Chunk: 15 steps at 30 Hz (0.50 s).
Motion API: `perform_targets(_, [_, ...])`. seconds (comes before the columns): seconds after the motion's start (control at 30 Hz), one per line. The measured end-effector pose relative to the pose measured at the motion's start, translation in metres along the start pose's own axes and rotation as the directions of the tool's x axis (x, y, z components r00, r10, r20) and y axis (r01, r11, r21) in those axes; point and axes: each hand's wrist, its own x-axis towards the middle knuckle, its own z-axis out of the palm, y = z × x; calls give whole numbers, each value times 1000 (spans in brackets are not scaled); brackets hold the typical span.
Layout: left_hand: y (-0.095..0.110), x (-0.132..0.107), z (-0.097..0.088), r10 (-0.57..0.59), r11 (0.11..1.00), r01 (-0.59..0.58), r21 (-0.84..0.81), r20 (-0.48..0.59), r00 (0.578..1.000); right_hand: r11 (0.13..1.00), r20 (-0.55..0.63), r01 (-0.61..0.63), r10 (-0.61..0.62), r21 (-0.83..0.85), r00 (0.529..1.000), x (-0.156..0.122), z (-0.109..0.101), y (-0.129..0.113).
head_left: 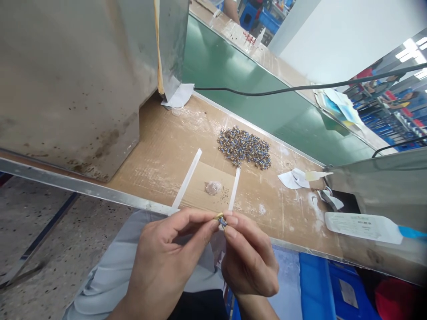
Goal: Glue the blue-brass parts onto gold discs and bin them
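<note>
Left hand (163, 253): pinched closed on small blue-and-yellow piece (222, 221)
Right hand (251, 258): pinching it too
Grip: best light, steady

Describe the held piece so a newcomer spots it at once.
Find the brown worktop. By its near edge, the left hand and right hand meet. They pinch a tiny blue-and-yellow piece, held alone, apart from the dense pile beyond.

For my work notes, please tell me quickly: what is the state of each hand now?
Left hand: closed at the fingertips, pinching a small blue-and-yellow piece.
Right hand: closed at the fingertips, holding the same piece from its other side.
</note>
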Motion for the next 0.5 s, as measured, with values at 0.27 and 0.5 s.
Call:
perform_targets(0.27, [-6, -2, 0, 77, 996, -78, 46, 7, 997, 1000, -26, 0, 0, 26, 1000, 3, 2, -5])
perform_targets(0.5, [-7, -5, -4, 58, 998, -59, 13, 61, 996, 1000, -27, 3, -3, 12, 1000, 4, 1, -9])
